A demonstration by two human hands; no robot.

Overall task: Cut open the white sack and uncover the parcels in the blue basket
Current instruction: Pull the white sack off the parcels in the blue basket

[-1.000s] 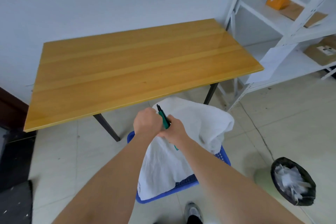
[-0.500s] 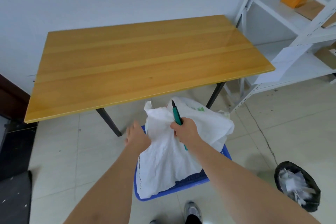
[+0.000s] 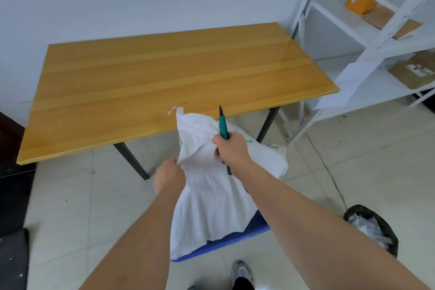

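Both hands clamped on the white sack [image 3: 211, 195], pulled up over the blue basket [image 3: 235, 239] on the floor just near of the wooden table [image 3: 164, 82]. Left hand [image 3: 168, 178] pinching the sack's left edge; right hand [image 3: 231, 148] higher and to the right, gripping a fold of sack together with a green cutter [image 3: 223, 128], tip pointing up. Parcels not visible under the cloth. White shelving [image 3: 367, 45] far right, black bin [image 3: 374, 228] near right.
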